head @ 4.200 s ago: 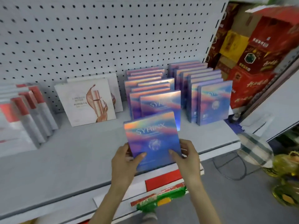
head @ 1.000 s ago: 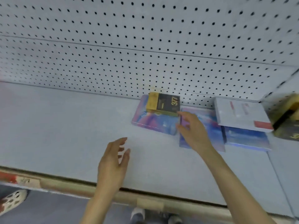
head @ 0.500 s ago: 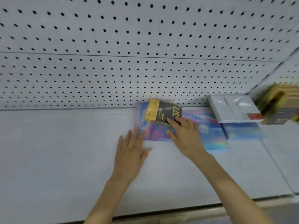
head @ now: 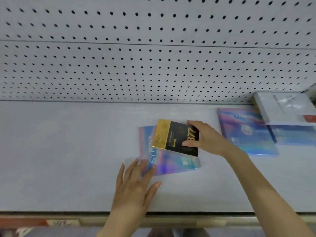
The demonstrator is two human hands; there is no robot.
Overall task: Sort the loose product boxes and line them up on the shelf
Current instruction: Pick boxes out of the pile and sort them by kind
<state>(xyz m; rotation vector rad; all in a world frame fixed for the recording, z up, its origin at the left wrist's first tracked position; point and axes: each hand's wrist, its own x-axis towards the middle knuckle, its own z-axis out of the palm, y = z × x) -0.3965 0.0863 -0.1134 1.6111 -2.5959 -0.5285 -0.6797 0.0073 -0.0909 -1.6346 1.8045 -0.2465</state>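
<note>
Gripping black-gold box (head: 171, 136): right hand (head: 209, 140) | left hand (head: 135, 185) apparently touching iridescent box (head: 172, 163)

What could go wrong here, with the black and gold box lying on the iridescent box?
The right hand grips the black and gold box by one end only, so it may slip. The left hand rests on just a corner of the iridescent box, which might swivel if dragged.

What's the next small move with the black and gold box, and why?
Probably lift the black and gold box off the iridescent box: the right hand grips its edge, it lies on a different product, and the left hand rests flat on the iridescent box's corner.
</note>
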